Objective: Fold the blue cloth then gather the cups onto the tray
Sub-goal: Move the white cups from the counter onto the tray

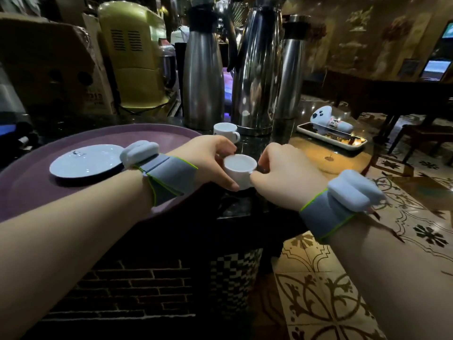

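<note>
In the head view, the left hand (pixel 208 159) and right hand (pixel 282 175) both grip a small white ceramic cup (pixel 239 171), held just past the rim of the round purple tray (pixel 73 197). A second white handled cup (pixel 225 132) stands on the dark tabletop (pixel 259 146) near three steel flasks (pixel 203 77).

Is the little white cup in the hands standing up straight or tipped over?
Upright. The cup has its round rim facing up, held between the left hand and right hand. Whether it holds anything, cannot tell.
</note>
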{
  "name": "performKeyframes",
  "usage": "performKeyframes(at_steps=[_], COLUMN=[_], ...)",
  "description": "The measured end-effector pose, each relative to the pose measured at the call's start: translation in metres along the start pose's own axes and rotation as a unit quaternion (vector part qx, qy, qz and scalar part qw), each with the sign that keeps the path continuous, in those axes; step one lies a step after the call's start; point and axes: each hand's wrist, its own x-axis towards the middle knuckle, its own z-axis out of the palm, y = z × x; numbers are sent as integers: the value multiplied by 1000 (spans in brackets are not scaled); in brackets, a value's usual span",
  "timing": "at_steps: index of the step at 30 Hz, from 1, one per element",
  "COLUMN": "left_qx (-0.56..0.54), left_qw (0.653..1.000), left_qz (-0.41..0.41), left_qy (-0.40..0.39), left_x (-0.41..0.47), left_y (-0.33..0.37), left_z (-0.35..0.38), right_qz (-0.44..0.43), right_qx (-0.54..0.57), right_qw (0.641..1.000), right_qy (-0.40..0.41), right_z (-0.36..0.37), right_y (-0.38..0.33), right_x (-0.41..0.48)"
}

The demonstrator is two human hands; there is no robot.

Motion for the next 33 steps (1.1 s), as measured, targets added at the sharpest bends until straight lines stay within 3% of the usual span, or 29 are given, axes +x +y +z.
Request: performKeyframes(at_steps=[5, 14, 24, 33], left_qx=[-22, 10, 21, -4], left_qw=[1000, 985, 987, 986], left_qz=[-5, 18, -91, -98], left_qy=[13, 173, 133, 133], left_x=[4, -22, -65, -77], left_y=[-6, -13, -80, -102], left_z=[2, -52, -98, -112], right_qz=[-3, -84, -154, -172], right_qx=[17, 18, 38, 57], right_qw=[1000, 995, 987, 982], right_qy=[-24, 58, -30, -44], right_z=[4, 1, 45, 56], right_y=[-1, -47, -109, -130], right_x=[2, 26, 35, 33])
